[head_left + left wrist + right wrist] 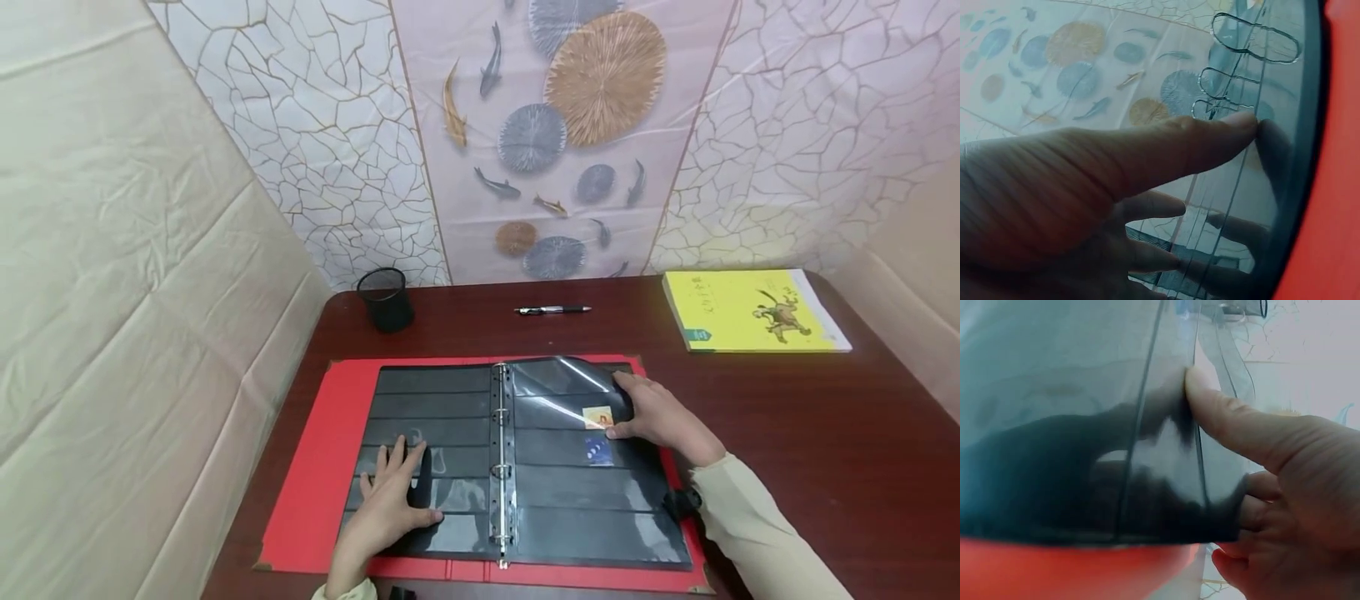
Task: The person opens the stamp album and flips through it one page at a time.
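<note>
A red ring binder (309, 467), a stamp album, lies spread on the table with black pocket pages on both sides of its metal rings (501, 471). My left hand (386, 504) rests with fingers spread on the left black page (450, 533); in the left wrist view its thumb lies over the glossy pockets. My right hand (663, 417) pinches the outer edge of the right black page (570, 529), thumb on top and fingers behind, and the page's upper corner bends upward. Near that thumb sit an orange-yellow stamp (597, 417) and a blue stamp (598, 451) in the pockets.
A black mesh pen cup (387, 302) stands at the back left of the dark red table (817, 450). Behind the binder lies a pen (553, 309). A yellow book (742, 312) lies at the back right. Patterned cloth (555, 208) hangs behind the table.
</note>
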{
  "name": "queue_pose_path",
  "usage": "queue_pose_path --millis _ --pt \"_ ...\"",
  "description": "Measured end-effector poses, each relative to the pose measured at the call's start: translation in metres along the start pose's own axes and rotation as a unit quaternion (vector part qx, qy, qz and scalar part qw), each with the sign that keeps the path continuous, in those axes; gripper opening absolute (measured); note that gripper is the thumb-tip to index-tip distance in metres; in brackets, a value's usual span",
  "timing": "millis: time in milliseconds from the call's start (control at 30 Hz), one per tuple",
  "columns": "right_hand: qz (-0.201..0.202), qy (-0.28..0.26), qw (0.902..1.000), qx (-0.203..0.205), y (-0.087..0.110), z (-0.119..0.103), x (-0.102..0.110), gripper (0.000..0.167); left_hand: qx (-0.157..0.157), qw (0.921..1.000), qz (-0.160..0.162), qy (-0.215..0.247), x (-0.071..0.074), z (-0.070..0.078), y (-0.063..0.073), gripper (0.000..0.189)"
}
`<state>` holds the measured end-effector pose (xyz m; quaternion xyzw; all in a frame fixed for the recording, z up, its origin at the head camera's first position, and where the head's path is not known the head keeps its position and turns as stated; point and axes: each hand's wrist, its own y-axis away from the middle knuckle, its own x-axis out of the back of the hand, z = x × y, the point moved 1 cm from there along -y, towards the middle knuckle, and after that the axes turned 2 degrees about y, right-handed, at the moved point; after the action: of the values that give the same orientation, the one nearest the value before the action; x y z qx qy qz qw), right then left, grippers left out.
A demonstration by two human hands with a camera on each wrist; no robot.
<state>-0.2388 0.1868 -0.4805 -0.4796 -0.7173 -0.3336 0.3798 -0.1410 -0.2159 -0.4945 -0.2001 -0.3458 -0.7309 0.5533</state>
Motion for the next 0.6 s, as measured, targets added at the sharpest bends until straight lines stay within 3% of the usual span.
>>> queue_pose_path --millis 267,600 --pt "-0.002 -0.048 0.9988 0.006 0.003 -0.001 0.015 0.093 -0.001 1.0000 0.005 -0.008 -0.004 0.001 0.001 0.093" --pt "0.062 -0.060 0.9963 -0.005 0.017 -0.008 0.019 0.075 -0.009 0.9997 0.012 -0.017 -0.004 0.001 0.001 0.089"
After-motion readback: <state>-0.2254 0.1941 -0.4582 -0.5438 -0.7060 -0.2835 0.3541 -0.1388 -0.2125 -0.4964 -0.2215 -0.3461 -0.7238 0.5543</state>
